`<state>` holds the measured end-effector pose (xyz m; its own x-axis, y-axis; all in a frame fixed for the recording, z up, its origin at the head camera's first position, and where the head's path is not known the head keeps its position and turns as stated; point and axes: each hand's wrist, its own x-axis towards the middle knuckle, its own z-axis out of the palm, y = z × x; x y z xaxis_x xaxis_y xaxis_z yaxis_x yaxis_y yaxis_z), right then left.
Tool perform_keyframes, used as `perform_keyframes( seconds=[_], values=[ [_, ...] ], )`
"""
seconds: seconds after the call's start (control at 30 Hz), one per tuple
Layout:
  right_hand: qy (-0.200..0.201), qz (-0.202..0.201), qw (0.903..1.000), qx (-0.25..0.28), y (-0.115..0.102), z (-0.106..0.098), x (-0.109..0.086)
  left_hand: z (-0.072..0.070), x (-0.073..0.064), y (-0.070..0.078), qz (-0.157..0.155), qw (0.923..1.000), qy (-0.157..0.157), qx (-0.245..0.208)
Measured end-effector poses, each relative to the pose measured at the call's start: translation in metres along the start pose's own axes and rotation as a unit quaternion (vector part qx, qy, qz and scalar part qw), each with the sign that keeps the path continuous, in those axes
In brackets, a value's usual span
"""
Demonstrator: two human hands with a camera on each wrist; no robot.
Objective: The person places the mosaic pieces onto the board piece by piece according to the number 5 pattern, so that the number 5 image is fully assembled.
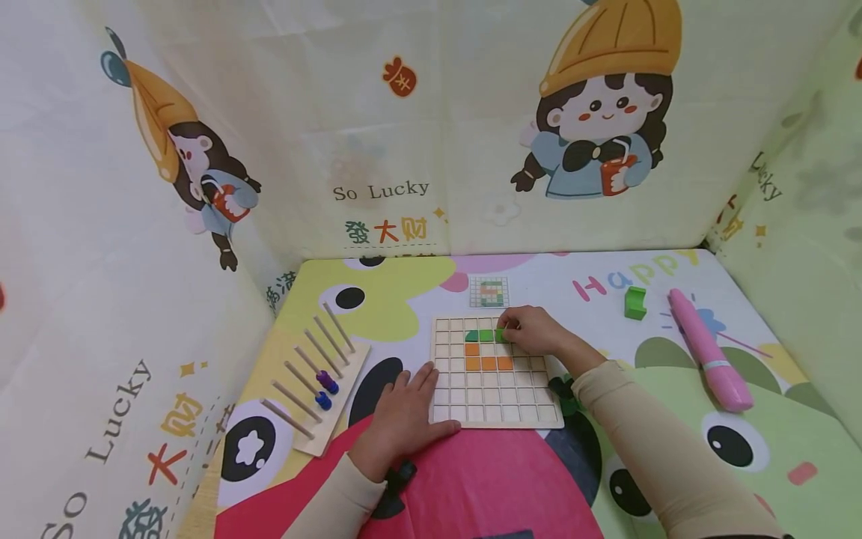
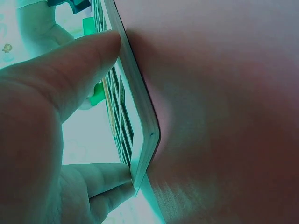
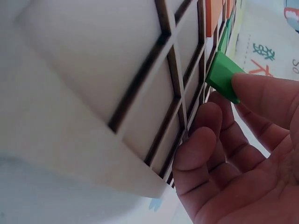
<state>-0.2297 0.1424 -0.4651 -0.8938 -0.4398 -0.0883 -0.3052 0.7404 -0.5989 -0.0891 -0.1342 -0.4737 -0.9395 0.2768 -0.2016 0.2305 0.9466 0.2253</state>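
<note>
A person's right hand [image 1: 535,329] pinches a small, flat, green tile [image 3: 223,74] at its fingertips, tilted over the far part of a square, pale wooden board [image 1: 491,395] divided by a raised grid. The left hand [image 1: 402,412], fingers and thumb spread, rests against the board's near-left corner.

The tile looks light, stiff and smooth (perhaps a little slippery), and unlikely to break; its thin edges seem the best place to take hold, leaving the underside free. The board, also stiff and probably light, could slide on the cartoon-patterned worktop [image 1: 491,479], so the rim beside the left hand is a sensible place to steady it.

Just left of the right fingertips, two flat green pieces [image 1: 485,336] sit in line; nearer the left hand, orange square tiles [image 1: 488,364] form an L. These neighbours and the grid ridges could catch a tilted edge.

Beyond the right hand lies a small printed grid card [image 1: 489,292]. Left of the left hand is a pale wooden peg rack [image 1: 334,410] with purple and blue beads [image 1: 328,380]. Well to the right of the right hand are a bright-green notched block [image 1: 631,299] and a long pink tube-like object [image 1: 707,352], both out of the way.
</note>
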Motion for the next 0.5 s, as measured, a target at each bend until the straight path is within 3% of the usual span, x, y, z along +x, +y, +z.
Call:
perform_keyframes(
  seconds=[0.5],
  values=[
    [0.003,0.007,0.9993,-0.037,-0.0068,0.0027,0.0074,-0.0077,0.0008,-0.0012,0.0,1.0,-0.008,0.002]
  ],
)
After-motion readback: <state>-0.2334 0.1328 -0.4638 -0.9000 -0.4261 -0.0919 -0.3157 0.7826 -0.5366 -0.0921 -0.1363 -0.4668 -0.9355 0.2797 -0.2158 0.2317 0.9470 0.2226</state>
